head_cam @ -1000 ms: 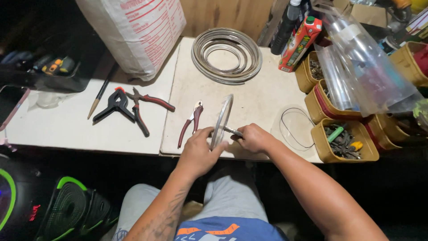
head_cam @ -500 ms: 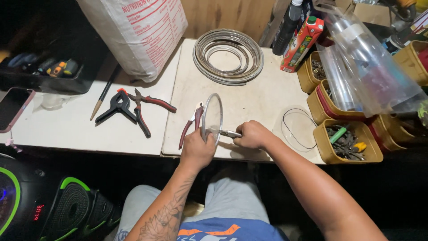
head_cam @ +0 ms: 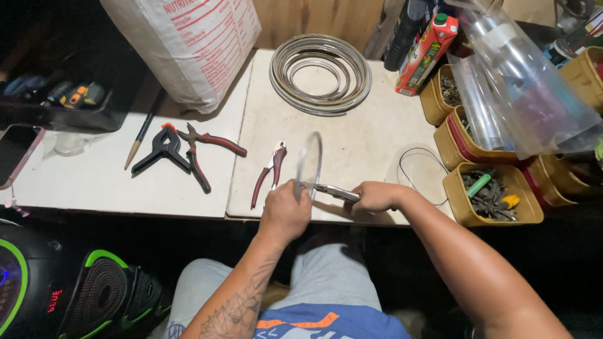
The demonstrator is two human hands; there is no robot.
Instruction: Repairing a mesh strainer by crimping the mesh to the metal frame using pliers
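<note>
A thin metal ring (head_cam: pixel 309 164) is held upright at the near table edge (head_cam: pixel 188 210) by the closed left hand (head_cam: pixel 286 210), while pliers (head_cam: pixel 336 191), gripped in the right hand (head_cam: pixel 375 196), apparently pinch its lower rim, the shaping seemingly unfinished.

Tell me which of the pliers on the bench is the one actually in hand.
The silver pliers in the right hand, gripping the metal ring that the left hand steadies. Both red-handled pairs lie untouched on the bench.
</note>
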